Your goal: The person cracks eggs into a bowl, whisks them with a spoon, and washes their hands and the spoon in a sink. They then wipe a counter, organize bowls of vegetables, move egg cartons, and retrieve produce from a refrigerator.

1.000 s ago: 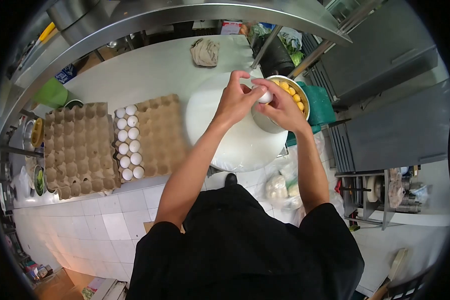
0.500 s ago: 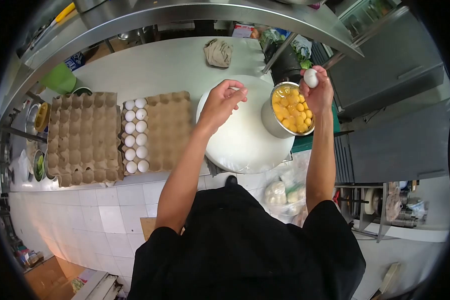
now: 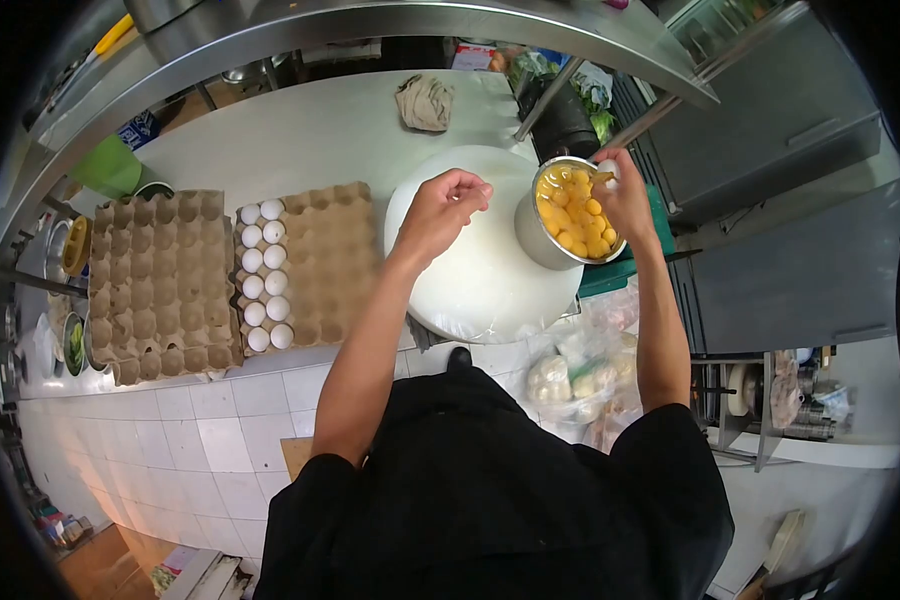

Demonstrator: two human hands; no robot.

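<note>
At the rim of a metal pot (image 3: 536, 232), my right hand (image 3: 625, 200) is closed around a white egg (image 3: 612, 170). Something yellowish-brown shows at the egg's side; whether it is an opened shell is hard to make out. Many yolks (image 3: 570, 205) in clear egg white fill the pot. My left hand (image 3: 440, 215) hangs over a round white board (image 3: 490, 280), its fingers curled in towards the thumb, with nothing visible in them. Two columns of white eggs (image 3: 253, 259) stand in a cardboard egg tray (image 3: 330, 260) to the left.
A stack of cardboard egg trays (image 3: 160, 280) lies farther left on the counter (image 3: 270, 135). A crumpled cloth (image 3: 425, 103) sits behind the round board. A metal shelf (image 3: 370, 20) crosses overhead. Plastic bags (image 3: 570, 380) are on the floor below the pot.
My right hand has come down and left with the egg, to the pot's right rim. The egg now shows a yellowish-brown patch. My left hand stays curled over the board.
</note>
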